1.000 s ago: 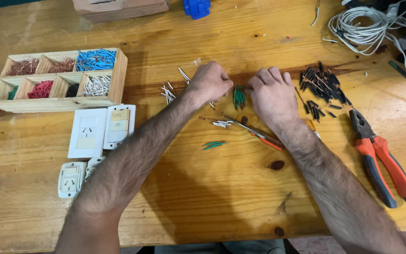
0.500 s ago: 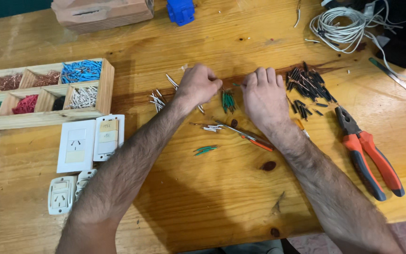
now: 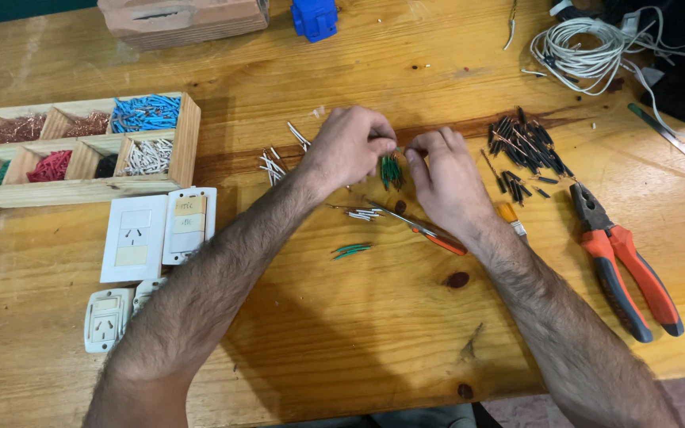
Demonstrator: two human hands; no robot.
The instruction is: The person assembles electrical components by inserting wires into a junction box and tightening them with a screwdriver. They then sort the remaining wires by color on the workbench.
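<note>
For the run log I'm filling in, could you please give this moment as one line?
left hand: fingertips at green wire pieces | right hand: beside them, grip unclear | pliers: on table, untouched

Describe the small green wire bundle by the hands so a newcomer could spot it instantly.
Start at the wooden table and find the two hands meeting near its middle. Between the left hand and right hand sits a short green wire bundle. Unlike the white wire pieces to its left and the black wire pile to its right, it is green.
</note>
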